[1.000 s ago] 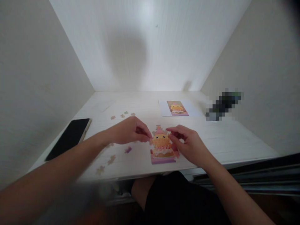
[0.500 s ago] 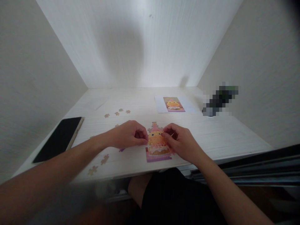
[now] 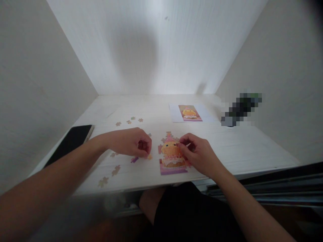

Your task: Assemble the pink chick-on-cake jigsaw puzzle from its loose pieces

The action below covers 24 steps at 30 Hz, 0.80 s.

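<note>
A partly assembled jigsaw puzzle [image 3: 173, 159] lies near the table's front edge, showing a yellow figure with dark eyes, a pink top and a purple lower border. At its upper right, my right hand [image 3: 195, 148] pinches a small jigsaw piece [image 3: 178, 144] over the figure's face. My left hand [image 3: 133, 143] is left of the puzzle, fingers curled and tips together. A yellow piece [image 3: 149, 157] shows right at those fingertips; whether it is gripped or lies on the table, I cannot tell. Just below is a purple piece [image 3: 134, 159].
Several loose pieces [image 3: 129, 121] lie behind my left hand, and more [image 3: 103, 182] at the front left. A picture card [image 3: 190, 113] of the same figure lies at the back. A black tablet-like object [image 3: 69, 143] is at left, a pixelated object [image 3: 238, 111] at right.
My left hand has moved left, off the puzzle's edge, uncovering a pink piece on that side and the yellow piece. My right hand stays at the figure's face. The view has shifted slightly.
</note>
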Each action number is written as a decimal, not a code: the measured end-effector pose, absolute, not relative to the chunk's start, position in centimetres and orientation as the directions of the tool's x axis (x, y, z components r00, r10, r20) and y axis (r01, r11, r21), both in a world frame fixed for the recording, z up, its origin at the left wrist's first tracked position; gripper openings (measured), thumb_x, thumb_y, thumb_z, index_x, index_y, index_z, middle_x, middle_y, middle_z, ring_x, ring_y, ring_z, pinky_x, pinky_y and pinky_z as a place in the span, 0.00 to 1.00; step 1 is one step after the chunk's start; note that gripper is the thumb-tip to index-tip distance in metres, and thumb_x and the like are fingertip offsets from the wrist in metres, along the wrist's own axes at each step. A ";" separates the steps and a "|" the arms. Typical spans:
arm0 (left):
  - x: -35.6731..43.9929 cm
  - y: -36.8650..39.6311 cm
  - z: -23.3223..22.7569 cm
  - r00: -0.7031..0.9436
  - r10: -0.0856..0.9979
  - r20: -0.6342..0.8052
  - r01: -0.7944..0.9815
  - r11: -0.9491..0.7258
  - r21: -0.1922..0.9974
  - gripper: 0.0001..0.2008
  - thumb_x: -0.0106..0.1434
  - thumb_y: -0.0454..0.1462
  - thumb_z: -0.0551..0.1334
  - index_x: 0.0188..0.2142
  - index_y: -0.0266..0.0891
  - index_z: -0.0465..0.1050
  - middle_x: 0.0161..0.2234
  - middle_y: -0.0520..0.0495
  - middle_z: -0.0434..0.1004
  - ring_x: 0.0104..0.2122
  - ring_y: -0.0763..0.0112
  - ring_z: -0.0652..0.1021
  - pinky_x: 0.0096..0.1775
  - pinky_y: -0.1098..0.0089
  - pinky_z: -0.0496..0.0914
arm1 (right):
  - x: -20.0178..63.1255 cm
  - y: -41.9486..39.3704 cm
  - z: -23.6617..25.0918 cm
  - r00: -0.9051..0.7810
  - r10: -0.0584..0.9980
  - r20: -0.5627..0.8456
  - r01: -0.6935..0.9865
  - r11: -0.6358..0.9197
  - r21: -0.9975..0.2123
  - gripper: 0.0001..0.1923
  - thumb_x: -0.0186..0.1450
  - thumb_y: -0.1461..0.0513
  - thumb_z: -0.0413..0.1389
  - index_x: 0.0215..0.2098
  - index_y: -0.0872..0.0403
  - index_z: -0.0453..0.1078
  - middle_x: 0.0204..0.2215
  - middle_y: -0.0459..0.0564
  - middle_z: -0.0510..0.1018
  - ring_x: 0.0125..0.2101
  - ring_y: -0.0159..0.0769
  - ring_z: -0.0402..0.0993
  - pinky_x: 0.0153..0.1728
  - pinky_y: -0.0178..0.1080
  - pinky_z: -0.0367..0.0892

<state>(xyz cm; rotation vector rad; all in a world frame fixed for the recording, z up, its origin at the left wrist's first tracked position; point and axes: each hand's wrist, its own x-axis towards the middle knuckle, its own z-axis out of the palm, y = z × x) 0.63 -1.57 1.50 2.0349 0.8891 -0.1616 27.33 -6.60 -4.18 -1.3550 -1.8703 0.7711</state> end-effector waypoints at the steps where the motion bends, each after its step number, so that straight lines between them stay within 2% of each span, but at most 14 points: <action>1: 0.7 -1.7 1.5 0.736 0.514 -0.441 0.648 -0.345 0.679 0.08 0.62 0.41 0.63 0.33 0.39 0.76 0.23 0.50 0.76 0.24 0.73 0.75 0.29 0.74 0.67 | 27.3 -6.6 -4.3 -0.207 0.959 0.193 0.545 0.277 -0.791 0.06 0.66 0.59 0.55 0.34 0.53 0.71 0.27 0.46 0.77 0.23 0.32 0.71 0.23 0.34 0.64; 5: -0.3 -1.4 2.1 0.756 0.497 -0.427 0.641 -0.428 0.637 0.10 0.63 0.43 0.63 0.34 0.40 0.78 0.26 0.50 0.78 0.27 0.73 0.76 0.31 0.73 0.67 | 27.4 -6.6 -4.6 -0.183 0.961 0.209 0.540 0.275 -0.796 0.08 0.66 0.57 0.56 0.35 0.52 0.71 0.26 0.47 0.77 0.22 0.33 0.72 0.21 0.35 0.65; 7: -2.1 -0.3 2.5 0.706 0.631 -0.322 0.691 -0.513 0.509 0.09 0.62 0.43 0.63 0.37 0.42 0.79 0.29 0.51 0.79 0.28 0.74 0.76 0.32 0.74 0.66 | 27.4 -6.5 -4.7 -0.163 0.964 0.208 0.546 0.264 -0.796 0.09 0.67 0.55 0.57 0.35 0.52 0.72 0.25 0.47 0.77 0.22 0.34 0.72 0.20 0.35 0.66; 8: -3.3 0.5 2.7 0.644 0.731 -0.224 0.746 -0.535 0.397 0.09 0.62 0.42 0.62 0.38 0.43 0.79 0.30 0.51 0.79 0.28 0.74 0.75 0.32 0.74 0.66 | 27.4 -6.5 -4.9 -0.147 0.967 0.207 0.544 0.254 -0.800 0.10 0.67 0.54 0.57 0.36 0.52 0.72 0.25 0.48 0.77 0.22 0.34 0.72 0.20 0.36 0.67; 9: -4.6 1.3 2.8 0.543 0.833 -0.104 0.820 -0.499 0.281 0.10 0.62 0.41 0.61 0.39 0.43 0.79 0.30 0.51 0.79 0.28 0.74 0.75 0.33 0.74 0.65 | 27.5 -6.5 -5.0 -0.129 0.969 0.209 0.539 0.246 -0.806 0.11 0.67 0.54 0.57 0.39 0.52 0.73 0.26 0.48 0.77 0.22 0.35 0.72 0.21 0.36 0.68; 10: -5.9 2.2 2.8 0.450 0.893 -0.010 0.872 -0.437 0.220 0.12 0.62 0.40 0.59 0.41 0.41 0.79 0.32 0.49 0.80 0.30 0.73 0.75 0.34 0.72 0.65 | 27.5 -6.4 -5.1 -0.116 0.970 0.215 0.533 0.244 -0.810 0.12 0.68 0.53 0.57 0.41 0.52 0.74 0.28 0.48 0.78 0.23 0.35 0.73 0.21 0.37 0.69; 13: -8.9 4.4 2.3 0.292 0.947 0.135 0.941 -0.310 0.135 0.15 0.62 0.37 0.56 0.43 0.34 0.77 0.36 0.40 0.80 0.32 0.68 0.75 0.37 0.69 0.66 | 27.7 -6.3 -5.3 -0.110 0.965 0.240 0.535 0.261 -0.803 0.14 0.69 0.53 0.56 0.47 0.51 0.75 0.33 0.51 0.79 0.26 0.37 0.75 0.25 0.39 0.73; 18: -9.1 5.3 0.5 0.341 0.937 0.072 0.925 -0.348 0.151 0.15 0.58 0.33 0.57 0.43 0.36 0.78 0.40 0.42 0.82 0.36 0.69 0.78 0.40 0.71 0.68 | 28.1 -6.0 -5.5 -0.109 0.968 0.227 0.571 0.248 -0.783 0.12 0.68 0.54 0.56 0.43 0.51 0.75 0.35 0.50 0.80 0.29 0.38 0.77 0.27 0.39 0.73; 24: -7.4 4.7 -0.3 0.448 0.894 -0.012 0.883 -0.441 0.163 0.15 0.58 0.34 0.59 0.43 0.36 0.80 0.39 0.42 0.82 0.35 0.68 0.78 0.38 0.70 0.68 | 28.2 -5.8 -5.7 -0.069 0.964 0.257 0.564 0.250 -0.787 0.08 0.66 0.56 0.58 0.39 0.52 0.74 0.33 0.50 0.80 0.33 0.39 0.77 0.34 0.41 0.72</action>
